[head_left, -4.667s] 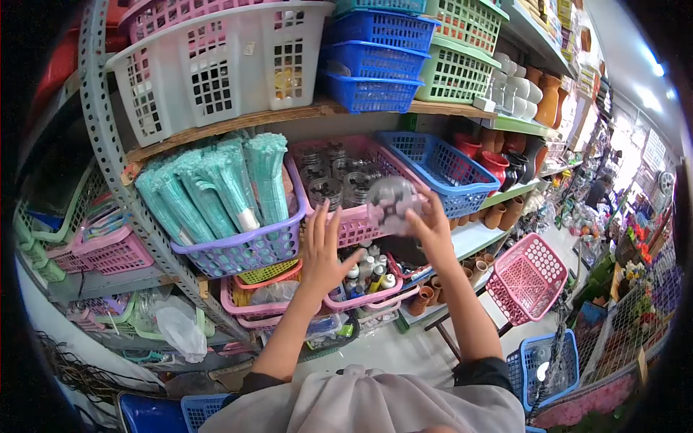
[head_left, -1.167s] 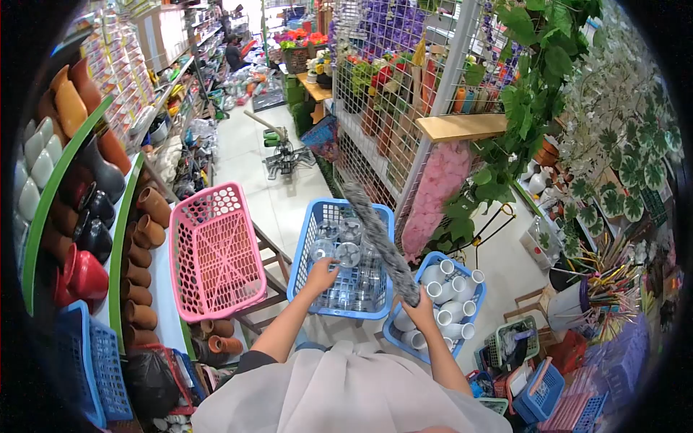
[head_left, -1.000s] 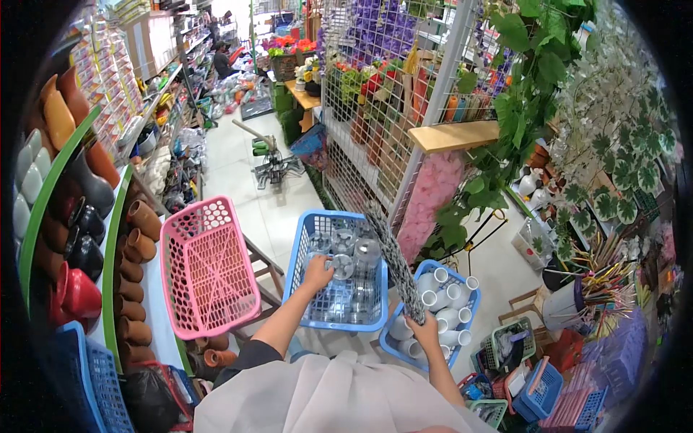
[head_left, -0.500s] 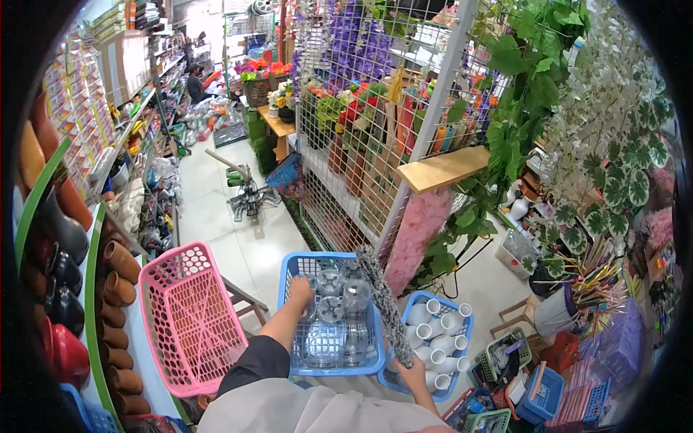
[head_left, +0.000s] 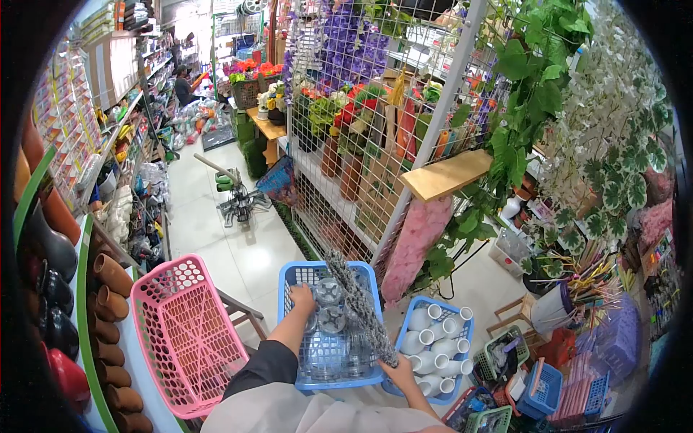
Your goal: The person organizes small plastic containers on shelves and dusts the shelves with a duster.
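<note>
My left hand [head_left: 302, 296] is closed, low over the left side of a blue plastic basket [head_left: 289, 276]. Its fingertips are hard to see, and what they hold, if anything, is hidden; clear glass vases [head_left: 331, 318] stand right beside it in the basket. My right hand [head_left: 399, 372] grips the near end of a long, fluffy grey duster [head_left: 359, 303]. The duster slants up and left across the basket's right side, covering part of the glassware. Just right of that hand, a second blue basket [head_left: 465, 332] holds several white vases [head_left: 431, 360].
A pink basket [head_left: 146, 332] stands on my left beside shelves of brown clay pots [head_left: 112, 303]. Ahead are a wire mesh rack [head_left: 346, 209] and a machine with a green part [head_left: 234, 191] on the floor. A wooden ledge [head_left: 445, 175] juts out at right.
The duster's far end has swung left over the glassware. My left hand stays at the basket's left side. The view has shifted slightly, so the baskets appear lower.
</note>
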`<state>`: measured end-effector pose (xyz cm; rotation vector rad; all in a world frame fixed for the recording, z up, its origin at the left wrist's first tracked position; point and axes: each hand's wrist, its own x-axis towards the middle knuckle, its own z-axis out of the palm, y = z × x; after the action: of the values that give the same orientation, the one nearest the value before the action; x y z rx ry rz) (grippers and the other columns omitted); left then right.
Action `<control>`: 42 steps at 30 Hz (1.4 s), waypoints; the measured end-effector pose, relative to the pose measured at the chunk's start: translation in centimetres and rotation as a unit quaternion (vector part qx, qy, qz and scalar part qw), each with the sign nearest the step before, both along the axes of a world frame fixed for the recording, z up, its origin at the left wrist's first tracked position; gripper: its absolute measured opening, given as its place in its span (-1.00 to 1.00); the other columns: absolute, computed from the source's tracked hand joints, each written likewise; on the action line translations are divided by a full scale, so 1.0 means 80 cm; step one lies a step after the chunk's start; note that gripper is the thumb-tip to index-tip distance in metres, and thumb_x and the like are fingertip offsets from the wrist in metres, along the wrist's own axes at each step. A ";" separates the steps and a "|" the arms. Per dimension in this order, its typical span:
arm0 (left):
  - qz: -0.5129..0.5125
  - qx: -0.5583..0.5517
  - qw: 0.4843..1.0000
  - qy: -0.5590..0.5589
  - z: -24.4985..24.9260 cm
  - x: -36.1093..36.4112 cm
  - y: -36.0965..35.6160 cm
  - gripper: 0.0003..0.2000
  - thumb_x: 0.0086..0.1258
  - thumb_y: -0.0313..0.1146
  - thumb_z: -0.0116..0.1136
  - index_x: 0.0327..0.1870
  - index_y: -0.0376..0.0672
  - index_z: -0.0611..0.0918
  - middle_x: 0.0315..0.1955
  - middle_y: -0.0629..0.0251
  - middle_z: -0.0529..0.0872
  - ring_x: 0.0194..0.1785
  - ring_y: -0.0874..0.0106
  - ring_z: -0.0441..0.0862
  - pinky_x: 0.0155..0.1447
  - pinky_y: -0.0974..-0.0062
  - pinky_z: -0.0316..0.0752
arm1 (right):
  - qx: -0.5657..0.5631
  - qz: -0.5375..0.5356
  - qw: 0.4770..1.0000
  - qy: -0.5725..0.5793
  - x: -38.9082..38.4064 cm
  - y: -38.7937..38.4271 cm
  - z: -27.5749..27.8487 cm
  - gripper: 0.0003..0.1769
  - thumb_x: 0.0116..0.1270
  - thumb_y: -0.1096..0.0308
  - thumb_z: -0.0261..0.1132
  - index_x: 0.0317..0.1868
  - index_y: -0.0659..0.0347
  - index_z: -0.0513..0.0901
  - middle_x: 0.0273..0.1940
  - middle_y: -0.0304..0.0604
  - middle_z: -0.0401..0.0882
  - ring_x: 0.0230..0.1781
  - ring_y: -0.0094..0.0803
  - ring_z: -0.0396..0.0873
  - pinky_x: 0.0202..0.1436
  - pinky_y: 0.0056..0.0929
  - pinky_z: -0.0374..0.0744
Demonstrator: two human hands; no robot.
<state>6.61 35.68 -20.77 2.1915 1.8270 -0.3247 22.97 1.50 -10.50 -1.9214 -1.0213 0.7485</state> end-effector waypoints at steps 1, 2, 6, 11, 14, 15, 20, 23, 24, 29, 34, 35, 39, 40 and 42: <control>0.012 0.019 0.999 -0.033 -0.006 -0.001 0.003 -0.14 -0.13 0.09 0.52 0.21 -0.12 0.39 0.13 0.00 0.50 0.25 0.10 0.44 0.17 0.24 0.51 | 0.018 0.005 1.000 -0.004 -0.002 0.001 0.002 -0.57 0.13 0.17 0.48 -0.10 0.30 0.66 -0.31 -0.01 0.72 -0.28 -0.30 0.69 -0.16 -0.32 0.58; 0.010 0.019 0.999 -0.035 -0.013 -0.003 0.004 -0.14 -0.13 0.09 0.52 0.21 -0.12 0.39 0.13 0.00 0.50 0.25 0.10 0.44 0.17 0.24 0.51 | 0.018 0.003 1.000 -0.005 -0.004 0.002 -0.001 -0.57 0.13 0.17 0.48 -0.10 0.30 0.66 -0.31 -0.01 0.72 -0.28 -0.30 0.69 -0.16 -0.32 0.58; 0.044 0.067 0.989 -0.125 0.007 -0.015 -0.008 -0.06 -0.31 -0.09 0.64 0.19 -0.15 0.36 0.02 -0.06 0.48 0.09 0.03 0.52 0.09 0.20 0.55 | -0.011 0.020 1.000 -0.019 -0.013 -0.002 -0.018 -0.55 0.13 0.14 0.47 -0.08 0.27 0.66 -0.30 -0.01 0.72 -0.28 -0.29 0.69 -0.16 -0.32 0.58; -0.005 0.072 0.987 -0.144 0.037 -0.028 -0.014 -0.05 -0.31 -0.09 0.64 0.19 -0.21 0.34 0.06 -0.05 0.40 0.04 0.01 0.56 0.08 0.19 0.55 | -0.050 0.033 0.998 -0.022 -0.016 0.004 -0.012 -0.52 0.12 0.09 0.47 -0.05 0.22 0.66 -0.29 -0.01 0.72 -0.26 -0.29 0.69 -0.15 -0.32 0.57; -0.023 0.072 0.988 -0.131 0.073 -0.030 -0.027 -0.07 -0.34 -0.09 0.65 0.13 -0.27 0.39 0.04 -0.03 0.39 0.04 0.01 0.55 0.07 0.18 0.55 | -0.028 0.039 0.998 -0.028 -0.013 0.007 -0.012 -0.52 0.13 0.06 0.45 -0.09 0.27 0.66 -0.30 0.04 0.71 -0.31 -0.21 0.70 -0.21 -0.31 0.58; -0.041 0.075 0.987 -0.136 0.084 -0.031 -0.032 -0.09 -0.33 -0.09 0.65 0.12 -0.26 0.40 0.04 0.01 0.38 0.07 0.06 0.52 0.08 0.20 0.56 | -0.017 0.036 0.999 -0.019 -0.012 0.007 -0.012 -0.52 0.13 0.07 0.45 -0.07 0.26 0.66 -0.29 0.05 0.71 -0.30 -0.22 0.70 -0.21 -0.30 0.58; -0.081 0.145 0.966 -0.196 0.125 -0.042 -0.076 -0.13 -0.30 0.04 0.59 0.05 -0.31 0.48 -0.06 0.02 0.45 0.05 0.05 0.51 0.05 0.19 0.55 | 0.019 0.026 0.994 0.101 -0.004 0.008 -0.027 -0.58 0.13 0.15 0.47 -0.11 0.27 0.67 -0.27 -0.16 0.72 -0.25 -0.39 0.65 -0.14 -0.39 0.55; -0.039 0.117 0.954 -0.272 0.127 -0.056 -0.095 -0.06 -0.27 0.19 0.50 0.15 -0.29 0.49 0.02 -0.10 0.46 0.08 0.03 0.50 0.16 0.17 0.46 | 0.048 0.044 0.991 0.120 0.011 0.012 -0.058 -0.54 0.14 0.16 0.48 -0.05 0.28 0.63 -0.24 -0.19 0.70 -0.29 -0.45 0.62 -0.17 -0.43 0.56; -0.011 0.102 0.941 -0.322 0.128 -0.060 -0.101 -0.04 -0.25 0.24 0.47 0.19 -0.27 0.48 0.09 -0.14 0.45 0.11 0.05 0.50 0.20 0.18 0.43 | 0.084 0.051 0.986 0.134 0.011 0.012 -0.056 -0.48 0.14 0.12 0.48 0.02 0.28 0.62 -0.22 -0.18 0.69 -0.33 -0.46 0.62 -0.22 -0.45 0.57; 0.125 -0.264 0.528 -0.797 0.170 -0.077 -0.182 -0.35 0.31 0.13 0.10 0.32 -0.07 0.39 0.23 0.29 0.49 0.26 0.29 0.46 0.40 0.24 0.26 | 0.000 -0.016 0.941 0.337 0.021 -0.005 -0.018 -0.75 0.35 0.17 0.29 -0.14 0.16 0.58 -0.52 -0.37 0.44 -0.62 -0.62 0.40 -0.60 -0.63 0.35; 0.084 -0.276 0.426 -0.857 0.178 -0.081 -0.211 -0.38 0.29 0.14 0.08 0.29 -0.04 0.42 0.24 0.23 0.47 0.23 0.27 0.49 0.37 0.20 0.35 | 0.046 0.148 0.971 0.183 0.043 -0.021 -0.010 -0.76 0.33 0.24 0.32 -0.08 0.15 0.59 -0.50 -0.35 0.48 -0.60 -0.64 0.42 -0.55 -0.64 0.38; 0.101 -0.276 0.390 -0.873 0.188 -0.079 -0.217 -0.39 0.29 0.15 0.06 0.27 -0.03 0.43 0.18 0.21 0.52 0.19 0.25 0.52 0.33 0.21 0.39 | 0.047 0.163 0.974 0.151 0.045 -0.030 0.000 -0.72 0.31 0.26 0.33 -0.04 0.20 0.59 -0.46 -0.31 0.53 -0.58 -0.61 0.45 -0.50 -0.60 0.42; 0.146 -0.261 0.320 -0.899 0.228 -0.077 -0.231 -0.41 0.29 0.20 -0.01 0.21 0.01 0.45 0.03 0.15 0.59 0.06 0.17 0.58 0.16 0.23 0.50 | 0.168 0.215 0.962 -0.031 0.062 -0.043 -0.001 -0.61 0.26 0.31 0.35 0.05 0.29 0.57 -0.35 -0.19 0.66 -0.45 -0.48 0.57 -0.31 -0.45 0.52; 0.155 -0.260 0.303 -0.904 0.228 -0.081 -0.233 -0.40 0.29 0.23 -0.03 0.21 0.02 0.44 0.02 0.14 0.59 0.05 0.16 0.58 0.12 0.23 0.51 | 0.168 0.218 0.961 -0.031 0.066 -0.046 0.003 -0.61 0.26 0.31 0.35 0.05 0.29 0.57 -0.35 -0.19 0.66 -0.45 -0.48 0.57 -0.31 -0.45 0.52; 0.175 -0.245 0.312 -0.901 0.223 -0.085 -0.233 -0.36 0.29 0.28 -0.05 0.24 0.03 0.41 0.06 0.12 0.57 0.03 0.17 0.59 0.08 0.24 0.52 | 0.125 0.188 0.973 -0.038 0.073 -0.055 0.023 -0.54 0.21 0.24 0.34 0.11 0.19 0.57 -0.28 0.05 0.70 -0.30 -0.13 0.69 -0.19 -0.27 0.57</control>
<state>-0.18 17.07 -2.90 0.4135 0.3844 1.1004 28.83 -2.91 -8.62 -1.5686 -1.4801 0.7163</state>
